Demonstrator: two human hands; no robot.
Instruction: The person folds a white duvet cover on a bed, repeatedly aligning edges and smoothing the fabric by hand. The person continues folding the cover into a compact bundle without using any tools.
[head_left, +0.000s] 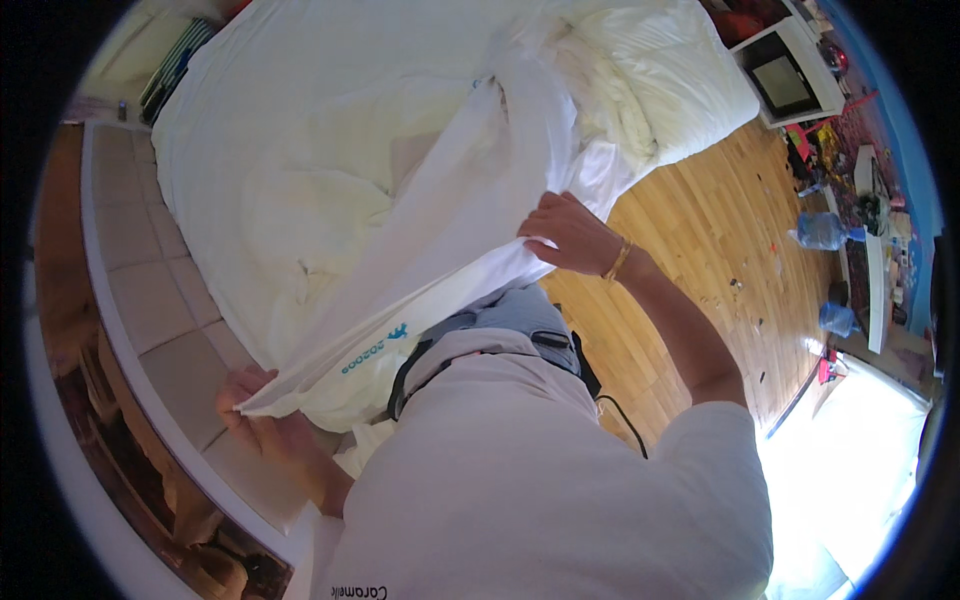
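Note:
A thin white bed cover (457, 217) stretches taut between my hands, its edge bearing blue printed writing and a small blue emblem. My left hand (262, 420) pinches one corner of it beside the padded headboard. Farther right, my right hand (574, 232), with a gold-coloured bracelet at the wrist, grips the same edge in front of my waist. Beneath and beyond the cover lies a cream quilt (300, 135), spread over the bed with some wrinkles. At the far right corner of the bed, a bunched part of the bedding (660, 82) lies in thick folds.
The beige padded headboard (161, 277) curves along the left. Wooden flooring (697, 240) runs to the right, with small scattered bits on it. Large blue water bottles (821, 230) lie near a white shelf (875, 292). A white cabinet (831, 75) stands past the bed.

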